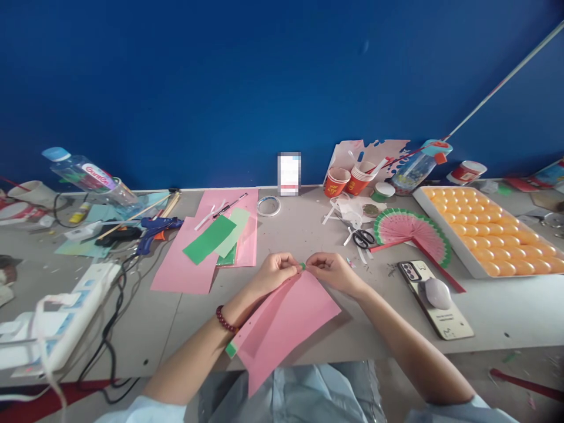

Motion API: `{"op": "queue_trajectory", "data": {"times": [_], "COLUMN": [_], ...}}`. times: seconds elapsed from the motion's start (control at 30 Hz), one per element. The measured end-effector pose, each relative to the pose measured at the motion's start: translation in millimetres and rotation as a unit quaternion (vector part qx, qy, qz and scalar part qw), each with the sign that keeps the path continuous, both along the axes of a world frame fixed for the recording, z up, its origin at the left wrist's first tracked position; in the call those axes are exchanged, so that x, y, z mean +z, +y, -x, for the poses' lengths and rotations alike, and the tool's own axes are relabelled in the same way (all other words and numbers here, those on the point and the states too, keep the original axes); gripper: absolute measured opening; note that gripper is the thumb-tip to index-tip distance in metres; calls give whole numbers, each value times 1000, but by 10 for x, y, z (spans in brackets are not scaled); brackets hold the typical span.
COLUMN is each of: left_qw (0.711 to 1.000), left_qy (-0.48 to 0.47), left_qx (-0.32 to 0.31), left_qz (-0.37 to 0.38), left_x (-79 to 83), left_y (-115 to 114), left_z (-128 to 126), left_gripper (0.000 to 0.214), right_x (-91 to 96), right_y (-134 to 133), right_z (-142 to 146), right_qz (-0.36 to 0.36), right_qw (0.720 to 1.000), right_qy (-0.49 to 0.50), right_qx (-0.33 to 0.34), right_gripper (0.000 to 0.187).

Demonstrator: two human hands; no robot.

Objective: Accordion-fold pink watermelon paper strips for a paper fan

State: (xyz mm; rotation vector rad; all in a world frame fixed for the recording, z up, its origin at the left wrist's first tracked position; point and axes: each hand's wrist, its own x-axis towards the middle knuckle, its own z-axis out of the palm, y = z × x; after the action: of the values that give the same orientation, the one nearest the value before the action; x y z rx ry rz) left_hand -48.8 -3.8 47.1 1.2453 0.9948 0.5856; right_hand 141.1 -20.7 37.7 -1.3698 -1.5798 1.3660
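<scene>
Both hands meet over the near middle of the table at the top corner of a pink paper sheet (291, 317). The fingers of my left hand (278, 271) are pinched on the sheet's upper edge. Close beside it, my right hand (331, 271) pinches the same corner, where a bit of green shows between the fingertips. The sheet hangs down toward my lap, with a fold line running along its left side. A green strip end (231, 350) sticks out at its lower left, near the bracelet on my left wrist.
Left of the hands lie pink sheets (183, 264), green paper (209, 239), a blue glue gun (156, 229) and a white power strip (83, 311). To the right are scissors (363, 238), a watermelon-patterned paper fan (403, 229), a phone (436, 305) and a tray of orange balls (493, 235). Red cups (338, 183) stand behind.
</scene>
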Motion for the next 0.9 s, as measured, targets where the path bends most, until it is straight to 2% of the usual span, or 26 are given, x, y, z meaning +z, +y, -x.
{"op": "queue_trajectory", "data": {"times": [0.37, 0.67, 0.9], "left_qw": [996, 998, 999], "left_qy": [-15, 39, 31], "left_qx": [-13, -40, -41], "left_qz": [-89, -5, -19], "left_x": [-70, 26, 36], "left_y": [17, 18, -12], "left_z": [-7, 47, 26], "left_gripper": [33, 32, 31], "right_x": [-1, -67, -35], "right_y": [-25, 12, 19], "right_z": [36, 2, -14], "right_qz": [2, 48, 99], "right_qw": [999, 997, 988], "right_qy": [11, 54, 116], "right_qx": [31, -29, 0], "right_gripper": [16, 18, 23]}}
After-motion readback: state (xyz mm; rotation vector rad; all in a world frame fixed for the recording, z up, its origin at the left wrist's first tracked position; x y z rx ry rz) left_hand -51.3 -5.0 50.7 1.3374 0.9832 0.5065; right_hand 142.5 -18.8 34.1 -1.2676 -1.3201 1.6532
